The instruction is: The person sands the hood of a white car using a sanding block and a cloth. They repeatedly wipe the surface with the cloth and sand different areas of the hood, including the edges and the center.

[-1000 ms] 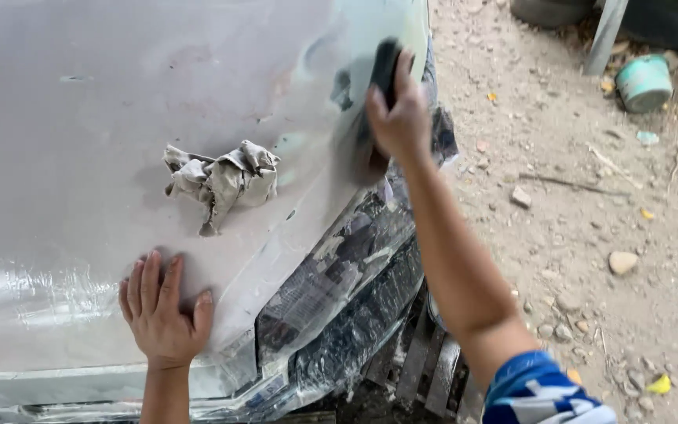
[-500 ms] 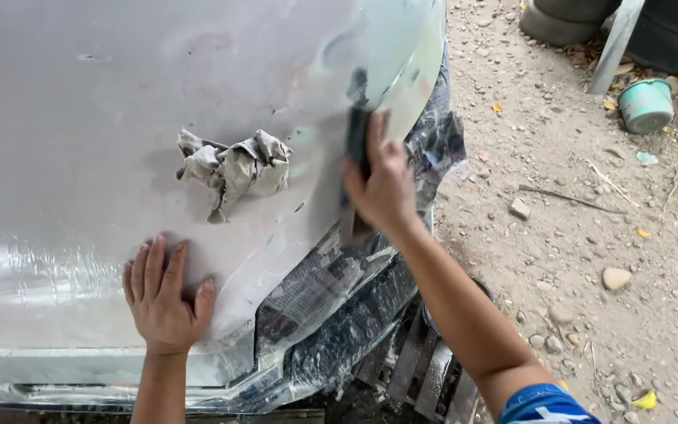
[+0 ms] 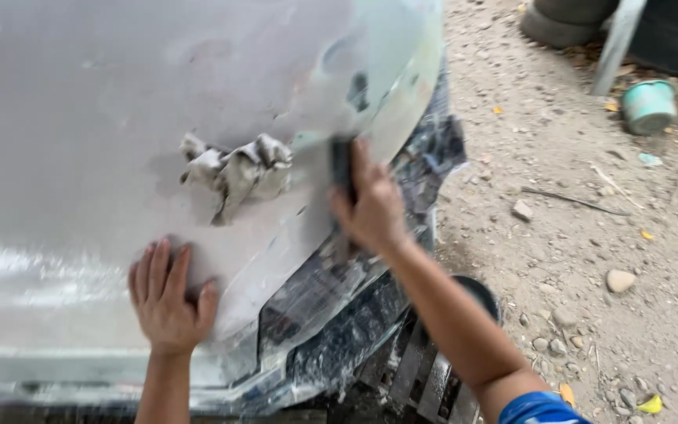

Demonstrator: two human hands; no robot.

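R hand (image 3: 372, 206) is gripping a dark sanding block (image 3: 342, 166), fingers wrapped round it, pressing it flat against the grey car body panel (image 3: 80, 110) nr the panel's rt edge. L hand (image 3: 166, 294) is lying open, palm flat, fingers spread on the lower panel. A crumpled grey rag (image 3: 233, 173) is sitting on the panel btwn the two hands, just left of the block. Headlight area below is masked w/ newspaper (image 3: 331, 298). Gravel ground (image 3: 590, 275) w/ a teal pot (image 3: 648, 106) at rt.
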